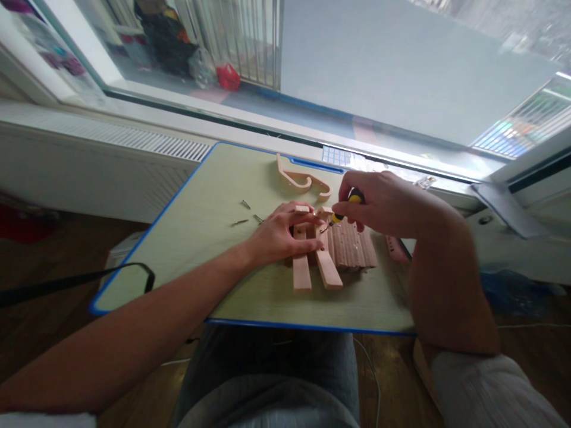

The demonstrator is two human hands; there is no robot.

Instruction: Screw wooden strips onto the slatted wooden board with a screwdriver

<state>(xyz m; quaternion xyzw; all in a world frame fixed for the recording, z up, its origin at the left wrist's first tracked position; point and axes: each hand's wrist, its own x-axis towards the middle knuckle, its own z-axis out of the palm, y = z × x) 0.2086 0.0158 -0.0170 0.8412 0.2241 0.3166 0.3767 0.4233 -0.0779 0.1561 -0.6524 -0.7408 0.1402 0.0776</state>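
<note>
My right hand (361, 205) grips a screwdriver (338, 218) with a black and yellow handle. Its tip points down at a pale wooden piece (329, 270), close to a hole in it. My left hand (285, 232) is closed around the wooden pieces, thumb and fingers pressing on them from the left. A second pale wooden strip (302, 273) lies beside the first, nearly side by side. Beneath them is a ridged brown board (354, 246). Part of the wood under my left fingers is hidden.
Two curved wooden hooks (297, 181) lie farther back on the table (200, 208). Several screws (245, 204) are scattered left of my left hand. A pink-edged object (397, 248) sits at the right. Behind the table runs a window sill with a radiator (134, 139) at left.
</note>
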